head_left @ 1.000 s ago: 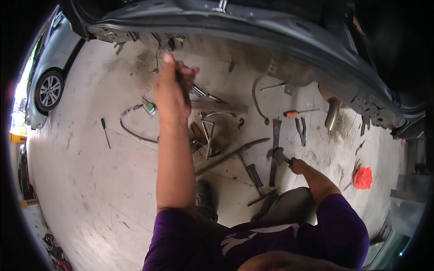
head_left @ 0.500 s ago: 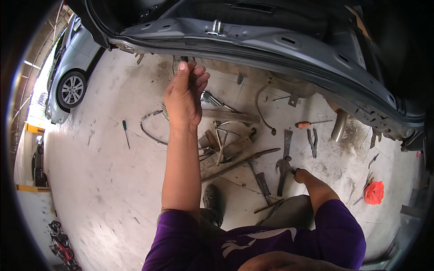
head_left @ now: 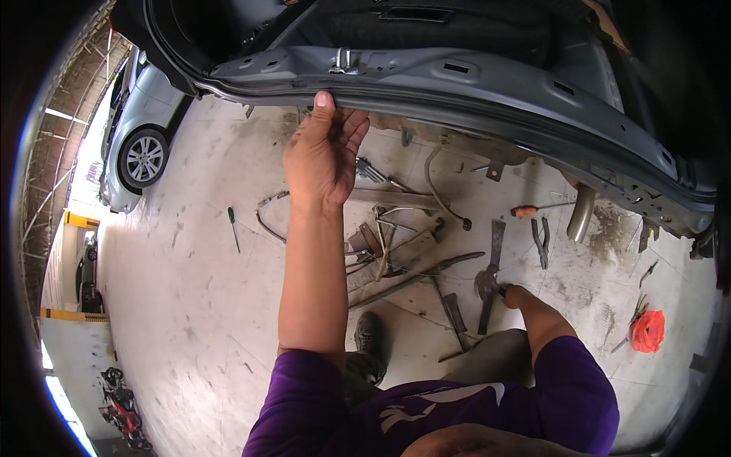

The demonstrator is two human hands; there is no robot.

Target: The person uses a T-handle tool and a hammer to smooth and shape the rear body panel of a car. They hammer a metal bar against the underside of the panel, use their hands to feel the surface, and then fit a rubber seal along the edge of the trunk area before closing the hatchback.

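Note:
My left hand is raised at the rear edge of a grey-blue car body. Its thumb tip overlaps the black rubber seal along that edge; whether it presses on it I cannot tell. The fingers are loosely bent and apart, just below the seal, with nothing seen in the palm. Low on the right, my right hand is closed round the handle of a claw hammer. The hammer's head overlaps a dark flat metal bar on the floor.
Metal bars and tools lie in a heap by my shoe. Pliers, an orange-handled screwdriver, a green screwdriver and a red bundle are on the floor. An exhaust pipe juts from the car. Another car stands left.
My left hand has risen slightly, so its thumb now overlaps the seal. The whole view has shifted a little; the right hand still holds the hammer in about the same place.

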